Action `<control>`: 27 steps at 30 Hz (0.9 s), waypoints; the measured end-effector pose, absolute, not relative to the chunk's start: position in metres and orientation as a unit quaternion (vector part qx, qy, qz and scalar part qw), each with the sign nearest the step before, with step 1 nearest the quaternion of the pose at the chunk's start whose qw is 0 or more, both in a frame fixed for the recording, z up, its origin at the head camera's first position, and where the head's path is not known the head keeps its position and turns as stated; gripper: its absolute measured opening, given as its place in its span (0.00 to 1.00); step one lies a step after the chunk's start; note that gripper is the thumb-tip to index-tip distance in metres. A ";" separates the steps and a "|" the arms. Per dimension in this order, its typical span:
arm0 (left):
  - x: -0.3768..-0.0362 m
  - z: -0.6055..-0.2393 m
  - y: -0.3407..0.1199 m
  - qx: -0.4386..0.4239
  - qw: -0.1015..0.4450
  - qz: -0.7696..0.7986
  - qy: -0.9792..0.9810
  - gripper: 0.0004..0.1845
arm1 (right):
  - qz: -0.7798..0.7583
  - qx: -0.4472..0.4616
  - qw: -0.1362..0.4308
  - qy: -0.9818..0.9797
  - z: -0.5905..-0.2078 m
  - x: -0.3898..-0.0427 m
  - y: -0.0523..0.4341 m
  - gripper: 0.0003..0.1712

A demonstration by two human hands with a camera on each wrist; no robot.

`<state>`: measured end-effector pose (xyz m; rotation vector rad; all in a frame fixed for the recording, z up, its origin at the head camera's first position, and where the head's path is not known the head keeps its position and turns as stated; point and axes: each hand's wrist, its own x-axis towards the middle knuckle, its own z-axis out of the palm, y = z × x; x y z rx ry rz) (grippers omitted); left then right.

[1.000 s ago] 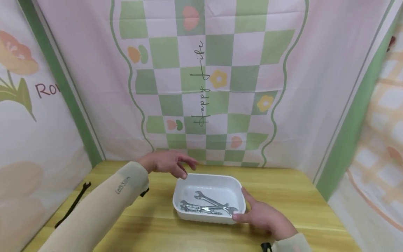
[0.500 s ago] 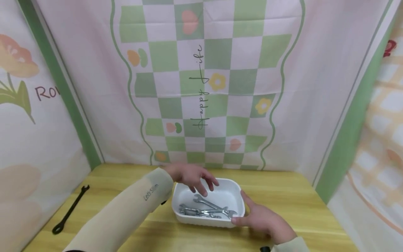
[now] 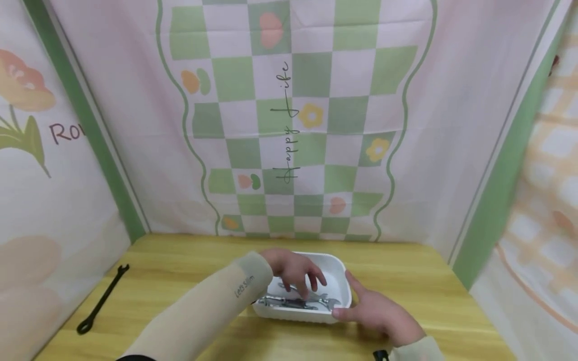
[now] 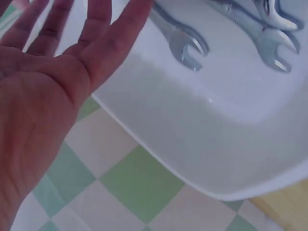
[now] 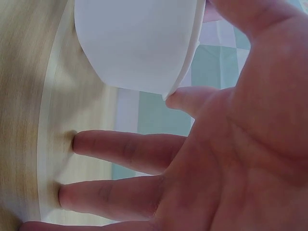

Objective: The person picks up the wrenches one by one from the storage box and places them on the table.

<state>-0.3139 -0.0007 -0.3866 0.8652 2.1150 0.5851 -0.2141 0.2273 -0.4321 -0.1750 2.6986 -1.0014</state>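
A white rectangular tray (image 3: 295, 316) holds several silver wrenches (image 3: 331, 303), lying crossed over one another. My left hand (image 3: 295, 271) reaches down into it from the left, fingers spread and slightly bent, close over the wrenches; it covers part of them and the left rim. The left wrist view has the open jaws of two silver wrenches (image 4: 185, 45) beyond the fingers (image 4: 115, 48), and nothing in the palm. At the tray's right end, my right hand (image 3: 381, 313) holds the rim between thumb and index finger. Its other fingers (image 5: 132, 147) extend straight down to the tabletop.
A black combination wrench (image 3: 103, 300) lies on the wooden table (image 3: 180, 245) at the left, apart from the tray. Behind the table's far edge hangs a green-and-white checked curtain (image 3: 295, 125). More patterned fabric borders both sides.
My left hand has moved right and down from beyond the tray's back left corner to inside it, over the wrenches. The right hand has stayed at the right rim.
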 end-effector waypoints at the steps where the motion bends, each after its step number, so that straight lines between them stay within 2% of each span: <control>1: -0.313 -0.389 0.001 0.329 0.385 0.228 0.831 0.32 | -0.345 -0.057 0.129 0.928 -0.431 -0.214 0.227 0.69; 7: -0.311 -0.397 0.005 0.292 0.402 0.233 0.836 0.36 | -0.343 -0.041 0.139 0.928 -0.428 -0.214 0.227 0.69; 27: -0.311 -0.412 0.015 0.324 0.376 0.217 0.841 0.36 | -0.334 -0.051 0.134 0.932 -0.431 -0.215 0.227 0.69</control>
